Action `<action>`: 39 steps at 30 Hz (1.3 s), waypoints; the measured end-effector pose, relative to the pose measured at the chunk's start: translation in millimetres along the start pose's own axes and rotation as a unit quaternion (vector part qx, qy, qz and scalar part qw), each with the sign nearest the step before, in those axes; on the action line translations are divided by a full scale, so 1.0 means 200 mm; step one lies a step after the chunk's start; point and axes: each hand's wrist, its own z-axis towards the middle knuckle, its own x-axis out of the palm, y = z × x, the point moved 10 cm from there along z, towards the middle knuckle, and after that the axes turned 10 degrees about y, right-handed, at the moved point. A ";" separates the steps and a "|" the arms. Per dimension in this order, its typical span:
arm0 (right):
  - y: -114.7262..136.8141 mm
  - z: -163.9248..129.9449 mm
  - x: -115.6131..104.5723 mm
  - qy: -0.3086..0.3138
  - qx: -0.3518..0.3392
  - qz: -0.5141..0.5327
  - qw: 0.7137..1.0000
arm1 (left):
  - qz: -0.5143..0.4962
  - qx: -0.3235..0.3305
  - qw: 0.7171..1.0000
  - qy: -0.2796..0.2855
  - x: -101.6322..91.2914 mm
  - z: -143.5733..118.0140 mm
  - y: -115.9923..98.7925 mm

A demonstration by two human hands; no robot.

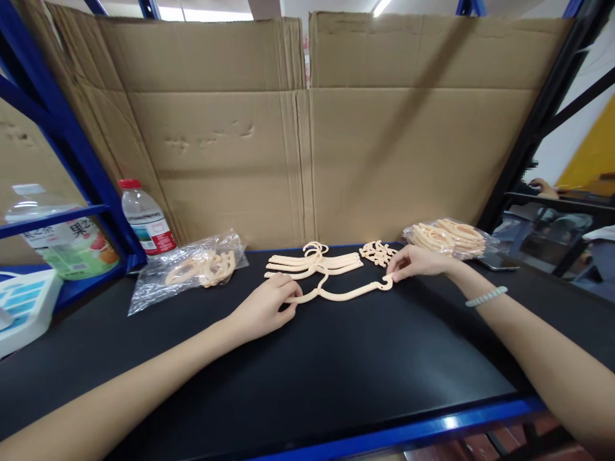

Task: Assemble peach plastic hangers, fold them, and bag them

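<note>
My two hands hold one peach plastic hanger flat on the black worktop, its long axis running left to right across my view, hook pointing away toward the far stack. My left hand is curled over the hanger's left end, fingers folded down on the arm, thumb tucked near the tip. My right hand meets the right end, fingertips pinching the tip against the surface, a pale bead bracelet on that wrist. The hanger lies between the hands, each at its own end, so neither is nearer than the other; the left sits a little closer to me, so the hanger slants slightly away toward the right. Just beyond it, touching or nearly so, lies a stack of matching hangers, also laid left to right. To the right of that stack is a small heap of peach clips, and farther right a clear bag of hangers. Far left, another clear bag holds more peach parts, beside a red-capped water bottle. A cardboard wall closes off the back.
</note>
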 end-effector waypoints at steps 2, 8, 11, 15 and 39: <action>0.01 0.00 0.02 0.022 0.002 -0.076 0.997 | 0.001 0.010 1.000 0.025 0.02 0.00 -0.02; 0.02 0.01 0.06 0.055 0.027 -0.129 0.990 | 0.004 0.016 1.000 0.014 0.04 0.00 -0.02; 0.04 0.00 0.07 0.061 0.020 -0.130 0.989 | 0.012 0.016 1.000 0.002 0.04 0.00 -0.02; 0.03 -0.01 0.05 0.057 0.025 -0.131 0.989 | 0.001 0.004 1.000 -0.014 0.02 -0.01 -0.02; -0.08 -0.01 0.02 0.060 0.033 -0.109 0.992 | -0.162 -0.156 0.967 -0.121 -0.07 -0.04 0.51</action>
